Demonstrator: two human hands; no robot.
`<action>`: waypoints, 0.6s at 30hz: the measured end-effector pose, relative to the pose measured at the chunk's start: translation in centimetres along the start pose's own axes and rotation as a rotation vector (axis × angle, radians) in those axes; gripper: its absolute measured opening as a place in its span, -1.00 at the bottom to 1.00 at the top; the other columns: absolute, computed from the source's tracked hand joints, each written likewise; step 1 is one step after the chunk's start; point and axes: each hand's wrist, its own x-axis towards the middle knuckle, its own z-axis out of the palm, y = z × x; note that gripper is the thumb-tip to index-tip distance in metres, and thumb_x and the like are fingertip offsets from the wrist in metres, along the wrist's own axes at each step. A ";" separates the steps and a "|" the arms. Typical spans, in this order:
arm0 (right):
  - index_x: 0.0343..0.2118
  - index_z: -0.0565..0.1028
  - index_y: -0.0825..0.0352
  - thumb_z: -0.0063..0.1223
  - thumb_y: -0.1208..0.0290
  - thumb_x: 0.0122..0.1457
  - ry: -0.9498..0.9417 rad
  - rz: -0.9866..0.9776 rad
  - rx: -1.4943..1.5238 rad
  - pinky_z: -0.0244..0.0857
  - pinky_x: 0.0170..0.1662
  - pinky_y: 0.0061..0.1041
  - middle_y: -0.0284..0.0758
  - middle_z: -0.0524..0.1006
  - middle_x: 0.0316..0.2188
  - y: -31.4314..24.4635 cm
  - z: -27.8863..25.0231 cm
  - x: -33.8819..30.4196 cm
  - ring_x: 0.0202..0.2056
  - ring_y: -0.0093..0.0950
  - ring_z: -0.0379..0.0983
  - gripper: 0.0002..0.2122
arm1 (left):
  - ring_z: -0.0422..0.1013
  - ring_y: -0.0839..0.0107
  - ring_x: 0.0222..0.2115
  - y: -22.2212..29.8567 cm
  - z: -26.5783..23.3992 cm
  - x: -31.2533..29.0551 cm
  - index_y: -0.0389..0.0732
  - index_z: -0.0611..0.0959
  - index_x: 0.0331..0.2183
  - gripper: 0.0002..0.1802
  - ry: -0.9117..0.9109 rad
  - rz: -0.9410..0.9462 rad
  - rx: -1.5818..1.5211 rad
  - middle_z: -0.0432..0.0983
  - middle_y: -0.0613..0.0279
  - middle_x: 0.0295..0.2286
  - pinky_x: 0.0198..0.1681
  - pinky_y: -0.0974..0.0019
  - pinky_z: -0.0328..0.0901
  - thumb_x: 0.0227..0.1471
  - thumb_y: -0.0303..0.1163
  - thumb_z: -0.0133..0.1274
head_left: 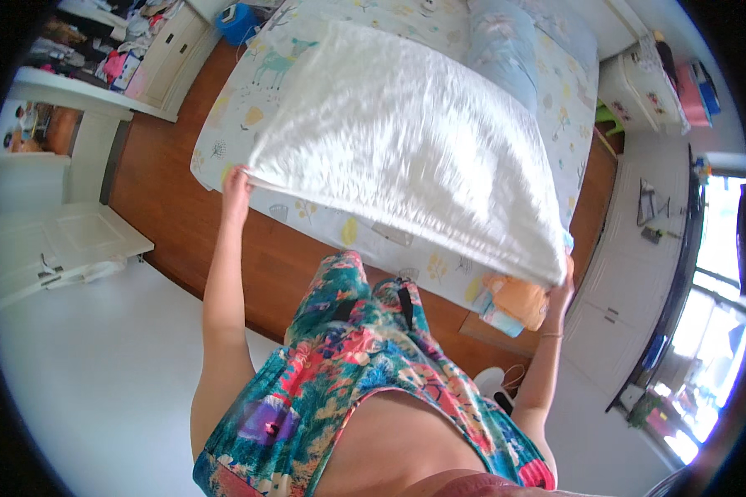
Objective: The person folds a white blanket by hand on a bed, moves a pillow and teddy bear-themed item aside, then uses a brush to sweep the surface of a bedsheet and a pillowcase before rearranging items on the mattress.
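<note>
A white, fluffy-looking blanket [414,124] is stretched between my two hands over the bed. My left hand [237,180] is closed on its near left corner. At its near right corner my right hand [563,284] grips the edge, with the fingers partly hidden by the cloth. The blanket's near edge runs taut from hand to hand and its far part spreads over the patterned bed sheet [257,108]. An orange cloth bundle [515,300] lies on the bed's near right corner, beside my right hand.
Light blue pillows [501,50] lie at the far right of the bed. An open wardrobe [99,50] full of clothes stands far left, with a blue container [237,23] near it. A white door [66,248] stands at left. White cabinets [617,290] and a bright window line the right.
</note>
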 end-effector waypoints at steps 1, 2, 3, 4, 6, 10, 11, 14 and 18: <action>-0.15 0.34 0.40 -0.25 0.67 -0.07 0.009 -0.073 -0.241 0.27 -0.24 -0.38 -0.21 0.43 -0.32 2.4 1.7 -1.5 -0.27 -0.46 0.34 -0.65 | 0.12 0.66 -0.56 -2.8 -0.5 0.2 -0.19 0.46 -0.41 -0.88 -0.016 -0.053 0.127 0.24 0.45 -0.54 -0.54 0.57 0.06 0.00 -0.42 -0.16; -0.13 0.33 0.38 -0.27 0.70 -0.10 -0.041 0.031 -0.278 0.29 -0.32 -0.41 -0.21 0.45 -0.34 3.3 3.9 -2.4 -0.33 -0.44 0.36 -0.61 | 0.12 0.67 -0.56 -5.3 -0.9 0.5 -0.19 0.47 -0.42 -0.89 0.016 -0.081 0.291 0.25 0.44 -0.55 -0.55 0.56 0.06 -0.01 -0.43 -0.15; -0.11 0.32 0.37 -0.29 0.73 -0.13 -0.099 0.130 -0.307 0.31 -0.40 -0.45 -0.20 0.46 -0.35 3.9 6.4 -3.2 -0.39 -0.42 0.39 -0.57 | 0.16 0.64 -0.55 -7.5 -2.6 1.5 -0.19 0.48 -0.41 -0.88 -0.018 -0.110 0.359 0.27 0.41 -0.56 -0.52 0.56 0.09 -0.03 -0.45 -0.15; -0.08 0.31 0.34 -0.33 0.74 -0.15 -0.215 0.419 -0.173 0.32 -0.49 -0.50 -0.17 0.47 -0.36 4.1 8.0 -4.7 -0.47 -0.36 0.43 -0.53 | 0.22 0.58 -0.52 -9.6 -2.5 1.3 -0.22 0.48 -0.43 -0.88 -0.012 -0.156 0.463 0.33 0.37 -0.54 -0.48 0.49 0.15 -0.04 -0.46 -0.16; -0.17 0.35 0.37 -0.32 0.73 -0.14 -0.240 0.515 -0.145 0.29 -0.59 -0.41 -0.16 0.46 -0.52 12.5 10.0 -6.0 -0.57 -0.35 0.41 -0.61 | 0.28 0.51 -0.51 -14.9 -2.2 2.9 -0.24 0.49 -0.46 -0.88 -0.002 -0.123 0.627 0.38 0.28 -0.57 -0.44 0.41 0.21 -0.08 -0.47 -0.14; -0.39 0.38 0.40 -0.22 0.63 -0.08 -0.444 0.551 -0.296 0.20 -0.72 -0.38 -0.25 0.40 -0.67 13.1 17.4 -9.7 -0.65 -0.41 0.39 -0.84 | 0.37 0.28 -0.56 -21.7 -6.9 3.3 -0.25 0.49 -0.49 -0.90 -0.100 -0.025 0.964 0.42 0.12 -0.61 -0.48 0.32 0.24 -0.16 -0.47 -0.08; -0.46 0.38 0.40 -0.15 0.58 -0.06 -0.592 0.692 -0.445 0.20 -0.73 -0.36 -0.26 0.40 -0.68 12.1 19.0 -10.5 -0.63 -0.41 0.41 -0.91 | 0.37 0.29 -0.56 -22.7 -8.4 2.9 -0.24 0.49 -0.49 -0.91 -0.072 -0.039 0.970 0.42 0.12 -0.61 -0.48 0.32 0.24 -0.16 -0.47 -0.08; -0.45 0.45 0.33 -0.12 0.44 -0.05 -0.978 0.645 -0.870 0.25 -0.50 -0.32 -0.26 0.45 -0.50 13.6 21.1 -10.5 -0.48 -0.36 0.43 -0.87 | 0.39 0.30 -0.56 -25.7 -9.3 2.3 -0.25 0.49 -0.50 -0.92 -0.004 -0.063 0.909 0.45 0.12 -0.59 -0.48 0.34 0.26 -0.16 -0.47 -0.06; -0.46 0.49 0.28 -0.07 0.27 -0.06 -1.349 -0.010 -1.272 0.33 -0.30 -0.32 -0.25 0.49 -0.30 13.1 28.5 -7.6 -0.32 -0.25 0.44 -0.79 | 0.39 0.22 -0.46 -26.9 -8.7 3.0 -0.27 0.50 -0.50 -0.88 -0.039 -0.060 0.829 0.44 0.07 -0.51 -0.40 0.28 0.27 -0.15 -0.43 -0.04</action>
